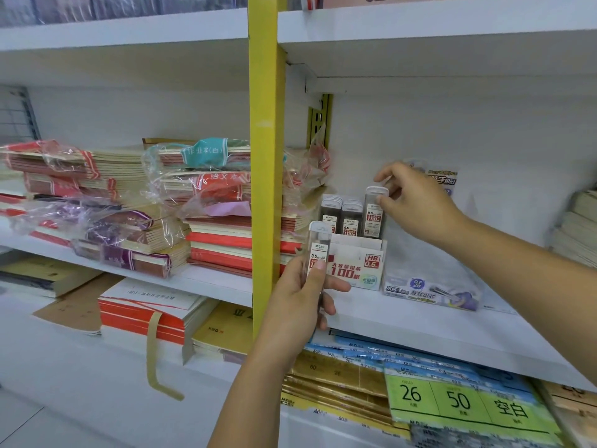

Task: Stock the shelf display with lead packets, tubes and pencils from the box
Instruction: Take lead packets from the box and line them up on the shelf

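Two bare forearms end in bare hands: the left hand (302, 292) just right of the yellow post (266, 156), the right hand (416, 202) further right of it. The nails are short and trimmed, the left thumbnail showing most clearly.

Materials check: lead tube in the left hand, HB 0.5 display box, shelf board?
Lead tube: clear rigid plastic, glossy, with a white cap; dark contents show through. Display box: printed card, probably matte; folded white dividers show at the top. Shelf board: smooth white, painted metal or laminate, cannot tell which.
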Action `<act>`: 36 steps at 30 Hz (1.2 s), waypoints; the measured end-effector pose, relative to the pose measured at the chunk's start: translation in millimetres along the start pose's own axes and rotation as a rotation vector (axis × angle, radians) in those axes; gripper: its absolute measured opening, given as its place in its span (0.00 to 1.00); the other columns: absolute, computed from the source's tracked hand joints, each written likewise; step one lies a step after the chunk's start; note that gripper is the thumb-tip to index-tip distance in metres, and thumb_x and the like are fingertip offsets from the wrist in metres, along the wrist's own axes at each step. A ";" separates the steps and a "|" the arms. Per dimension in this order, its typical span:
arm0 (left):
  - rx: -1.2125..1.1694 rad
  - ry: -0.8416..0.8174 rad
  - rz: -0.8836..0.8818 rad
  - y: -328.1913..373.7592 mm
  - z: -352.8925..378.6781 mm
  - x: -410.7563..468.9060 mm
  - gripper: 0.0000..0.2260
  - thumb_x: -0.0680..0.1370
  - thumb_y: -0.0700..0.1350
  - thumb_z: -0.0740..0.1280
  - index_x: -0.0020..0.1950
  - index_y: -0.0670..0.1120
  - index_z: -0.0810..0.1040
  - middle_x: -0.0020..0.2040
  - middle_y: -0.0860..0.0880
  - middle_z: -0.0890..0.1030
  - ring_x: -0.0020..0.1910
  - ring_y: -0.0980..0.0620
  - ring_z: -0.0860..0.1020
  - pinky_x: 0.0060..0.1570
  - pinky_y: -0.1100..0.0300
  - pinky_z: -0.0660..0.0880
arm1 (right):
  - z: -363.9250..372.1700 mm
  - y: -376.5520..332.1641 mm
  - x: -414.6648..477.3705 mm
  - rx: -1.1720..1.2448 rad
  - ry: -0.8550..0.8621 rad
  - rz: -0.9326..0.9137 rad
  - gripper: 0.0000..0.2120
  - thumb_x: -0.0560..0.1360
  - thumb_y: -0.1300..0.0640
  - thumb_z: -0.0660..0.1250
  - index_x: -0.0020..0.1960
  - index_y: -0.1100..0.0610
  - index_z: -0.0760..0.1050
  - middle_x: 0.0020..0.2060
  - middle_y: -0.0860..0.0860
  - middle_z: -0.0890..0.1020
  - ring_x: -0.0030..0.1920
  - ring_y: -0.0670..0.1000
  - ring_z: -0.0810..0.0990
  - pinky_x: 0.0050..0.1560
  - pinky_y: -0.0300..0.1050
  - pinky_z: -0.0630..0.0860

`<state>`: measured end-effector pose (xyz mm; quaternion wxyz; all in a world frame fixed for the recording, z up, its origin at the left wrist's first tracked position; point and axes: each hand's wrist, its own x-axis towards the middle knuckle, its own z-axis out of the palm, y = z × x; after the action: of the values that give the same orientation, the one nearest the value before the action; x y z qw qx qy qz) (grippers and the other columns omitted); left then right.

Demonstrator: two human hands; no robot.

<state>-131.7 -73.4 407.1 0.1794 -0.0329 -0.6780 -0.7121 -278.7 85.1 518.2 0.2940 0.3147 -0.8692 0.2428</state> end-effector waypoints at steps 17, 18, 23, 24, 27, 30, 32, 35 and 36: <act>-0.070 0.022 -0.008 5.8 12.4 10.4 0.07 0.82 0.50 0.65 0.51 0.56 0.83 0.42 0.51 0.84 0.35 0.57 0.80 0.32 0.62 0.78 | -4.1 -19.1 -41.7 0.158 0.083 -0.082 0.12 0.79 0.50 0.61 0.58 0.49 0.79 0.45 0.44 0.81 0.44 0.40 0.73 0.43 0.35 0.67; -0.065 0.018 0.003 6.9 14.3 12.2 0.07 0.82 0.50 0.65 0.53 0.55 0.83 0.42 0.51 0.84 0.35 0.57 0.80 0.32 0.63 0.78 | -6.1 -26.6 -46.7 0.262 0.016 -0.061 0.12 0.78 0.49 0.62 0.60 0.47 0.77 0.43 0.42 0.82 0.43 0.39 0.75 0.41 0.31 0.68; -0.011 0.023 0.034 8.3 25.1 19.0 0.06 0.82 0.50 0.65 0.52 0.57 0.82 0.43 0.51 0.85 0.36 0.59 0.81 0.31 0.64 0.78 | -6.6 -36.6 -47.2 0.604 -0.168 0.067 0.07 0.77 0.55 0.68 0.53 0.45 0.78 0.40 0.45 0.86 0.40 0.40 0.82 0.39 0.32 0.76; 0.016 0.061 0.066 6.9 27.2 20.3 0.05 0.81 0.50 0.65 0.52 0.58 0.81 0.44 0.52 0.85 0.38 0.61 0.81 0.33 0.64 0.78 | -8.7 -35.0 -43.3 0.659 -0.085 0.076 0.07 0.77 0.57 0.68 0.51 0.46 0.78 0.39 0.46 0.85 0.38 0.40 0.82 0.36 0.32 0.75; 0.304 0.260 0.262 -2.4 28.3 26.1 0.09 0.80 0.51 0.67 0.60 0.60 0.78 0.51 0.59 0.81 0.51 0.62 0.78 0.48 0.63 0.78 | -20.9 -21.2 -29.0 0.628 0.239 0.083 0.09 0.77 0.60 0.66 0.48 0.46 0.75 0.41 0.49 0.82 0.36 0.43 0.79 0.36 0.34 0.73; 0.658 0.319 0.450 -6.8 27.9 30.3 0.16 0.81 0.50 0.66 0.69 0.54 0.74 0.66 0.56 0.75 0.67 0.58 0.68 0.65 0.63 0.65 | -25.2 -7.4 -18.1 0.301 0.292 -0.026 0.08 0.77 0.58 0.65 0.50 0.45 0.74 0.39 0.42 0.80 0.35 0.38 0.76 0.38 0.28 0.70; 0.785 0.248 0.485 -9.7 29.2 33.8 0.20 0.81 0.50 0.65 0.73 0.53 0.71 0.72 0.55 0.71 0.73 0.57 0.62 0.71 0.61 0.59 | -21.0 -4.3 -15.9 0.170 0.235 -0.087 0.07 0.77 0.57 0.66 0.53 0.48 0.75 0.38 0.40 0.78 0.37 0.35 0.76 0.38 0.29 0.69; 0.894 0.155 0.456 -18.0 29.5 37.5 0.23 0.83 0.53 0.62 0.77 0.54 0.64 0.79 0.56 0.62 0.79 0.56 0.52 0.76 0.57 0.49 | -9.7 -1.2 -14.8 0.042 0.161 -0.164 0.07 0.77 0.57 0.65 0.55 0.51 0.76 0.40 0.44 0.79 0.37 0.40 0.76 0.41 0.40 0.72; 0.922 0.145 0.455 -20.9 28.9 38.4 0.23 0.83 0.53 0.61 0.78 0.54 0.63 0.79 0.56 0.60 0.79 0.56 0.50 0.76 0.57 0.48 | -6.4 0.0 -14.1 0.013 0.138 -0.174 0.07 0.78 0.57 0.65 0.56 0.52 0.76 0.41 0.45 0.79 0.38 0.42 0.76 0.41 0.41 0.73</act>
<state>-179.5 -52.9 400.6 0.3717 -0.0476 -0.8830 -0.2828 -267.5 94.7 513.4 0.3712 0.3735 -0.8146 0.2431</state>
